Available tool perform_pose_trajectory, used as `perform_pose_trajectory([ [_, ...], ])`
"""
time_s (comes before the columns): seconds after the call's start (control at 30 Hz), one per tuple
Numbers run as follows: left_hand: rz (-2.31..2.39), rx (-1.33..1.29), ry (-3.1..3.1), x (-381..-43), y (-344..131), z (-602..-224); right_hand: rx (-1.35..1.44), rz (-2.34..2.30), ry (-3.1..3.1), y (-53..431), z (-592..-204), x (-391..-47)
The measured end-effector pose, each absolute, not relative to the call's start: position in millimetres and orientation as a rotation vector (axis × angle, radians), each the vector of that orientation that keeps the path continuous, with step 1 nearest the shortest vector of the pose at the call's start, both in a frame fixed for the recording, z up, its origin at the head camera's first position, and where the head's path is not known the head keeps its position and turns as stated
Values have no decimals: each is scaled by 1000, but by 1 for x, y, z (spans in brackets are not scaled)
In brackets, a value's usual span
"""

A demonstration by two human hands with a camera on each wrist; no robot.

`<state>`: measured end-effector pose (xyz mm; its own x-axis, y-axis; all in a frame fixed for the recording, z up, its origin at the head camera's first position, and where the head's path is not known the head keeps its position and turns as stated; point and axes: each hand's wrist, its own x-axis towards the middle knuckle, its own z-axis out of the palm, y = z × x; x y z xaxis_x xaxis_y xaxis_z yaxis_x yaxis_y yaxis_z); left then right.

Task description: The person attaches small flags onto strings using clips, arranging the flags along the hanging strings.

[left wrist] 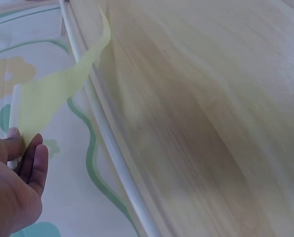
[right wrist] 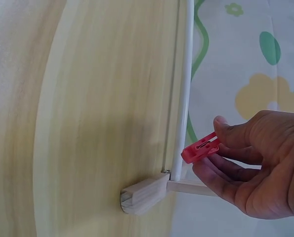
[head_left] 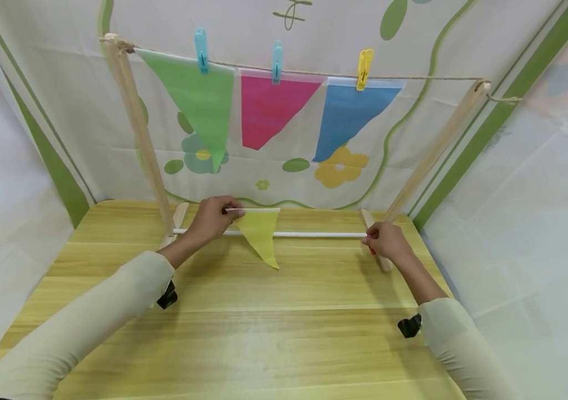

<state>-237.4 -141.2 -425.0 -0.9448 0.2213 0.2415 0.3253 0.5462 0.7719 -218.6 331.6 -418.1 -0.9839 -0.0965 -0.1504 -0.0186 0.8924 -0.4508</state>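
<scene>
My left hand (head_left: pixel 214 215) pinches the white top edge of a yellow triangular flag (head_left: pixel 260 230) near its left corner. The flag hangs just above the white rod (head_left: pixel 318 234), its tip curling toward the table. Between thumb and fingers, my right hand (right wrist: pixel 258 163) holds a red clothespin (right wrist: pixel 201 148) close to the rod's right end. Along the twine (head_left: pixel 433 78) above hang a green flag (head_left: pixel 199 100), a pink flag (head_left: pixel 274 105) and a blue flag (head_left: pixel 353 111). Two light-blue clothespins (head_left: pixel 201 50) and one yellow clothespin (head_left: pixel 364 69) clip them.
Wooden posts, a left post (head_left: pixel 139 128) and a right post (head_left: pixel 436 150), carry the twine and stand on wooden feet (right wrist: pixel 146 193). A patterned cloth (head_left: pixel 284 178) backs the wood-grain table (head_left: pixel 264 333). White cloth sides (head_left: pixel 538 250) rise beside it.
</scene>
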Motion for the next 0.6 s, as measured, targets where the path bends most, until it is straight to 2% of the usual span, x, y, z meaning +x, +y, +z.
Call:
perform_pose_trajectory([
  [0.6,-1437,-483,-2634,-237,-126,-406,-121,-773,2941,332,-397,-225],
])
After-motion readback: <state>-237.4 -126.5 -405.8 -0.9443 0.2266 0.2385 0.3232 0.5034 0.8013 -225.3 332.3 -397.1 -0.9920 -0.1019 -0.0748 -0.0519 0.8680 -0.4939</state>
